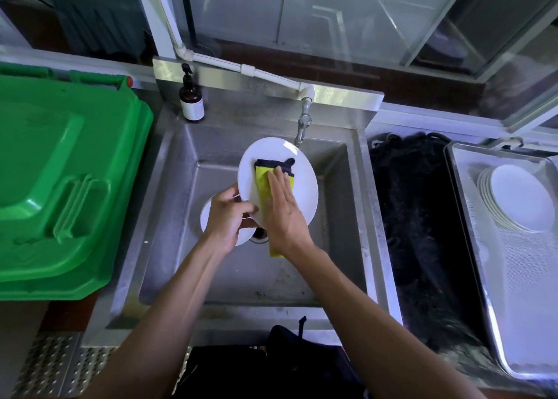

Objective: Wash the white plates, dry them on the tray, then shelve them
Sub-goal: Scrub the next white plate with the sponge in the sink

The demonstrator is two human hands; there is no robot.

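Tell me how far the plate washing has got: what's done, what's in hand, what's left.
Done: a stack of white plates already lies on the tray to the right. In hand: the left hand grips a plate over the sink while the right hand presses a yellow cloth flat on it. Left: another plate lies in the sink beneath; shelving has not begun.

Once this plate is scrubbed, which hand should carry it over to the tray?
Probably the left hand: it grips the plate, while the right hand presses the cloth.
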